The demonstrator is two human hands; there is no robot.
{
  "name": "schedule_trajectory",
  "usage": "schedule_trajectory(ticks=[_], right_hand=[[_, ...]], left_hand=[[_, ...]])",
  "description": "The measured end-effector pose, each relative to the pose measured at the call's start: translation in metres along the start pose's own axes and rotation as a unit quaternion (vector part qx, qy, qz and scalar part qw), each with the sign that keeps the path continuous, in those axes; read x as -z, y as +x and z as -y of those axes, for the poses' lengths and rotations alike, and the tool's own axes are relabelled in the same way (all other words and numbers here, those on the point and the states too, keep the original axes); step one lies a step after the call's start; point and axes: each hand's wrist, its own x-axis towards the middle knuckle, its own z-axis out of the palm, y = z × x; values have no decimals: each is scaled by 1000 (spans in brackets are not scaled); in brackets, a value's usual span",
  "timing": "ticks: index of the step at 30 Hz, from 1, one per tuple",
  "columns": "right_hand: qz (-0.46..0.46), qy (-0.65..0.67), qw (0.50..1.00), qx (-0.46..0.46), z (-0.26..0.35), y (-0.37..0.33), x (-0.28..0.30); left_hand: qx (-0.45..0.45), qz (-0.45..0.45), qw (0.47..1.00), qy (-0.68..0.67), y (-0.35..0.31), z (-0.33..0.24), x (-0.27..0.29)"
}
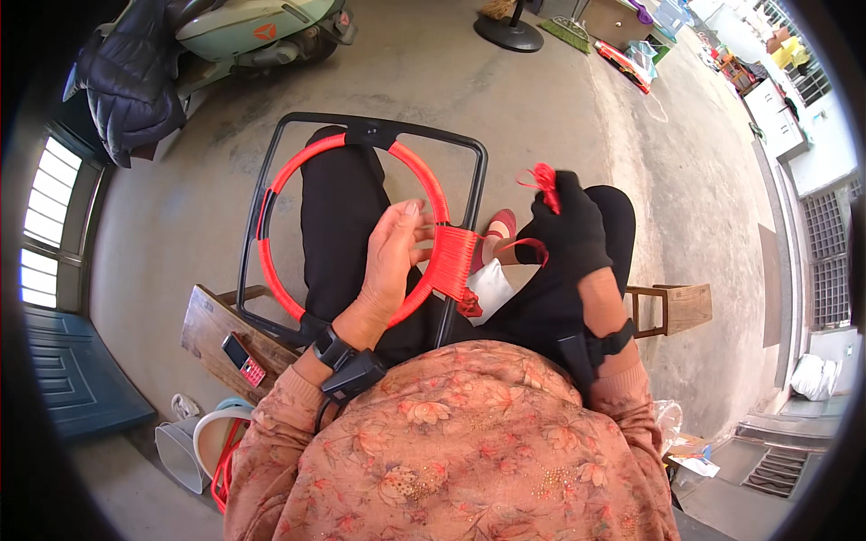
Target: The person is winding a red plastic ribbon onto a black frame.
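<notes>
A black tubular frame (481, 180) with rounded corners rests over my lap. Fixed inside it is a ring (281, 180) wrapped mostly in red cord, with short black parts left bare. On the ring's right side, a dense block of red cord windings (453, 261) spans the ring and the frame bar. My bare left hand (390, 257) is inside the ring, thumb raised and fingers stretched toward its right edge; their tips are partly hidden there. Gloved in black, my right hand (568, 225) is closed round a small bundle of red cord (544, 183). A loose strand (523, 243) runs between it and the windings.
At my left, a wooden bench (212, 334) carries a red phone (244, 359). Buckets (215, 442) with red cord stand below it. A wooden stool end (681, 308) shows at right. Farther off are a scooter (253, 32), a dark jacket (126, 86) and a broom (568, 34).
</notes>
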Motion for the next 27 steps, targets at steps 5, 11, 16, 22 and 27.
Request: schedule_trajectory(ticks=[5, 11, 16, 22, 27], right_hand=[[-7, -138, 898, 418, 57, 5, -39], [-44, -16, 965, 259, 59, -3, -25], [261, 311, 904, -134, -4, 3, -23], [382, 435, 805, -132, -12, -16, -66], [269, 362, 877, -167, 2, -14, -44]], left_hand=[[-212, -51, 967, 132, -5, -3, -7], [-196, -52, 965, 163, -2, 3, -1], [-115, -50, 980, 152, 8, 12, 14], [3, -12, 998, 70, 7, 9, 6], [34, -4, 999, 22, 7, 8, 6]])
